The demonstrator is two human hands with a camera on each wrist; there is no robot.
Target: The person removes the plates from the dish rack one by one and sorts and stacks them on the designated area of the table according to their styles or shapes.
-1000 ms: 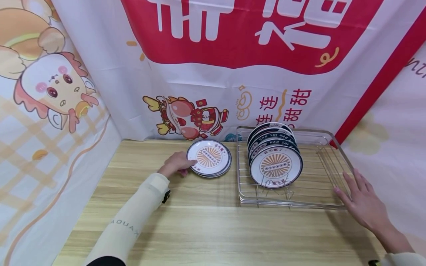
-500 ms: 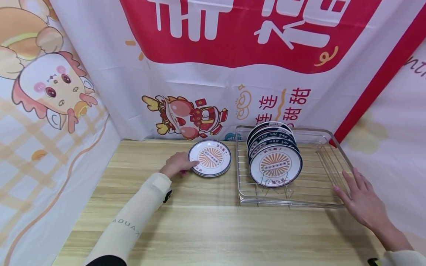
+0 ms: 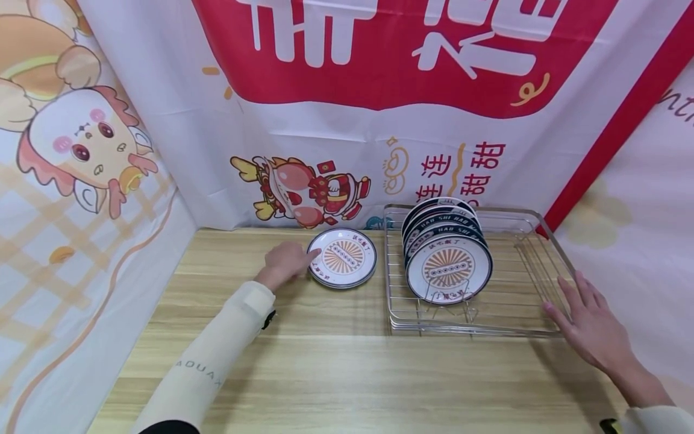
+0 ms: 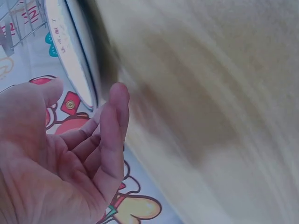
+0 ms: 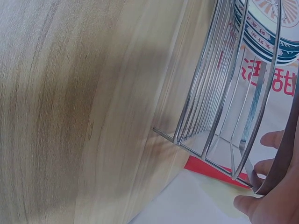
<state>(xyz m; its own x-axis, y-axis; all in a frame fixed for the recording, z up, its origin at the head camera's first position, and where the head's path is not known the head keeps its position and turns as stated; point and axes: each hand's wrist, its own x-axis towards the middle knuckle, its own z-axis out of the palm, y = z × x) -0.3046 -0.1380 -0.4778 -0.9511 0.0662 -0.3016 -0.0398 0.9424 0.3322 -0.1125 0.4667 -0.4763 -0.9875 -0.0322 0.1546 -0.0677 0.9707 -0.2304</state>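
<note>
My left hand (image 3: 284,263) is beside the left edge of a small stack of white plates (image 3: 341,259) lying flat on the table. The left wrist view shows the left hand (image 4: 70,154) with bent fingers and thumb apart, nothing between them, a little away from the plate edge (image 4: 70,51). To the right is a wire dish rack (image 3: 520,301) with several patterned plates (image 3: 449,271) standing upright in its left half. My right hand (image 3: 593,328) rests on the rack's right rim, fingers reaching over it; the right wrist view shows its fingertips (image 5: 272,139) past the metal rim.
A wooden table (image 3: 347,386) carries everything. Behind it hangs a printed cloth (image 3: 325,132) with red and white lettering, and more printed cloth (image 3: 81,241) covers the left side. The rack's back edge is close to the rear cloth.
The flat stack shifted slightly and its plates became evenly aligned. My left hand then let go of the stack's edge and drew back a little. My right hand stayed on the rack.
</note>
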